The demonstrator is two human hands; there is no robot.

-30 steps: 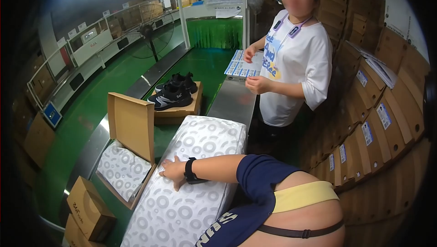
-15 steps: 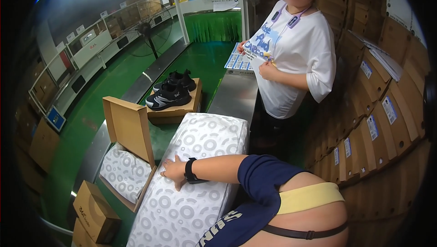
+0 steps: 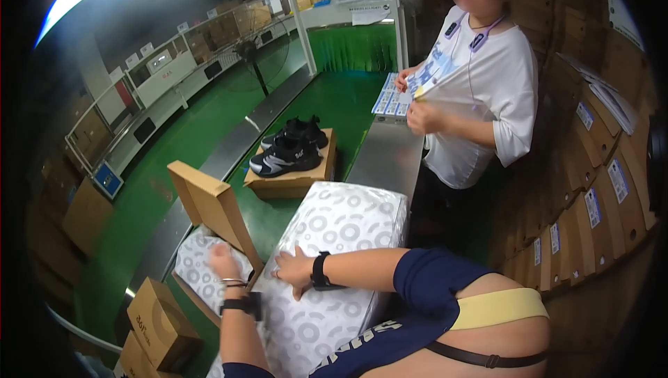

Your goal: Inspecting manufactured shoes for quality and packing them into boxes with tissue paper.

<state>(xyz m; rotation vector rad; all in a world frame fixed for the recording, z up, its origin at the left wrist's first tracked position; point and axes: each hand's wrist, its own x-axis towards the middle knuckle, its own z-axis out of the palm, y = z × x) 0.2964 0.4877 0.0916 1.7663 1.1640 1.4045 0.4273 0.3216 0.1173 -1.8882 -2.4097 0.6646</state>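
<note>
My left hand [image 3: 224, 263], blurred, is over the grey-patterned white tissue paper [image 3: 193, 258] in an open brown shoe box [image 3: 209, 200]; its fingers cannot be made out well, and whether it touches the paper is unclear. The box's lid stands raised on the far side. To the right lies a big stack of the same patterned paper [image 3: 344, 228], partly in clear plastic. My right hand [image 3: 296, 268] rests flat on the stack's left side with its fingers spread. Black bands circle both wrists.
Beyond the stack, a pair of black and grey sneakers [image 3: 289, 152] sits on a closed shoe box [image 3: 313, 172]. More brown boxes [image 3: 161, 326] stand at the lower left. At the right, a co-worker in a white shirt [image 3: 480, 92] stands by label sheets [image 3: 391, 96] and shelved boxes [image 3: 591, 197].
My left hand has come into view from below and moved over the paper in the open box. My right hand remains on the stack. The whole view has shifted somewhat.
</note>
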